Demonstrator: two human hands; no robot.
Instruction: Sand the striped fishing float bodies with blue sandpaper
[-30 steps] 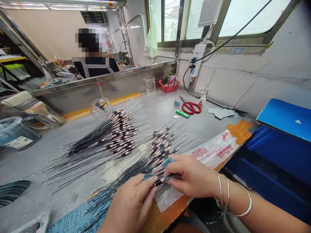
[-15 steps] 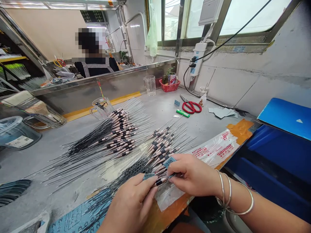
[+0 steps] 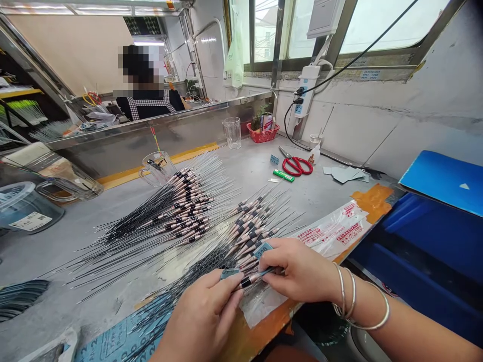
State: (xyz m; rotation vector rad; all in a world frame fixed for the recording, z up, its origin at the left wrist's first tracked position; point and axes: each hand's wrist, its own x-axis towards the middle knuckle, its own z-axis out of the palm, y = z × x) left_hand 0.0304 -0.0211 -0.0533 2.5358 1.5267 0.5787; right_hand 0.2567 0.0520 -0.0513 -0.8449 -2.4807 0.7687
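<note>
My left hand (image 3: 204,317) and my right hand (image 3: 298,271) meet at the bench's near edge, both pinched on one thin fishing float (image 3: 247,280) with a pink and black body. A small blue-grey sandpaper square (image 3: 229,274) sits under my left thumb, and another blue piece marked with a number (image 3: 263,250) is under my right fingers. A pile of the same floats (image 3: 249,231) lies just beyond my hands. A larger fan-shaped pile (image 3: 177,206) lies further left. Silver bangles (image 3: 358,301) circle my right wrist.
Printed plastic bags (image 3: 335,231) lie right of my hands. Red scissors (image 3: 298,165), a green lighter (image 3: 284,176), a red basket (image 3: 263,133) and a glass (image 3: 233,132) stand at the back. A glass mug (image 3: 156,168) sits left. A blue bin (image 3: 426,246) is right. Another person (image 3: 145,95) works behind the divider.
Almost nothing differs. My right hand and the float shifted slightly, still pinched between both hands.
</note>
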